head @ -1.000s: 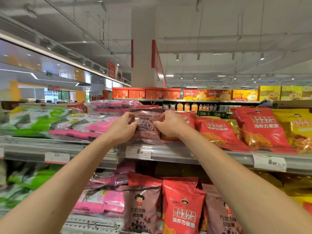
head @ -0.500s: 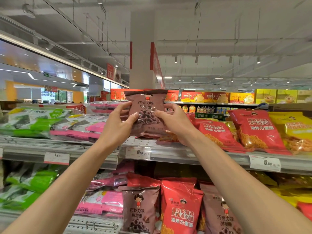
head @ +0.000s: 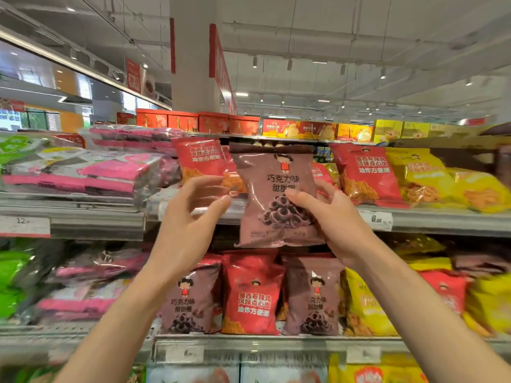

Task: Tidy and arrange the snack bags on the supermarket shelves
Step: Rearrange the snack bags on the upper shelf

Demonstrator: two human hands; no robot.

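The brown snack bag [head: 276, 189] stands upright in the air in front of the upper shelf [head: 442, 219], above the brown and red bags on the lower shelf [head: 249, 342]. The right hand [head: 336, 217] grips its right edge, thumb across the front. The left hand [head: 190, 219] hovers just beside its left edge, fingers loosely spread, holding nothing. Half a second ago both hands held the bag, higher up; it has since come down and the left hand has let go.
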